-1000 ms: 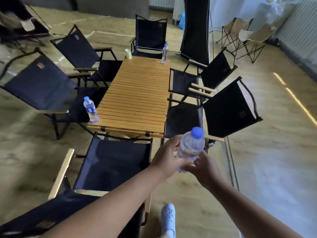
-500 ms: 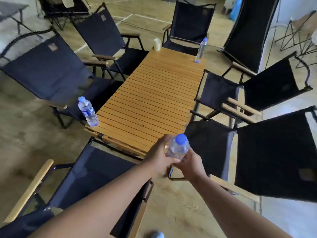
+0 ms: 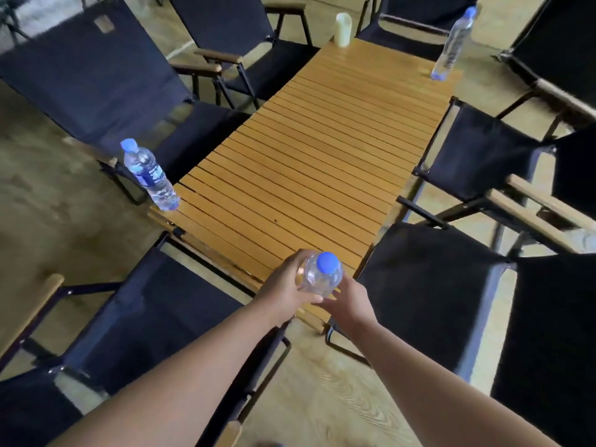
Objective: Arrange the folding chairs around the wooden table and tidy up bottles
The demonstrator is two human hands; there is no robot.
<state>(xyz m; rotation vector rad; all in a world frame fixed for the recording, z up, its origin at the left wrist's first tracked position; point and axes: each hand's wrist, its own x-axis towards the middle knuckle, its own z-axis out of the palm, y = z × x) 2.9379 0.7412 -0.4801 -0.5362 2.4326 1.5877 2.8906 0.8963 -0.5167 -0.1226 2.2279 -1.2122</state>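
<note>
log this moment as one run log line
step: setting bottle at near table corner | left hand: on bottle | right hand: on bottle | other bottles: near-left corner, far-right corner

Soft, even daylight; wide-angle bending at edges, slight motion blur.

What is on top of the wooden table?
Two bottles and a pale cup stand on the table. Both hands hold a third bottle at its near edge; they hide whether it touches.
</note>
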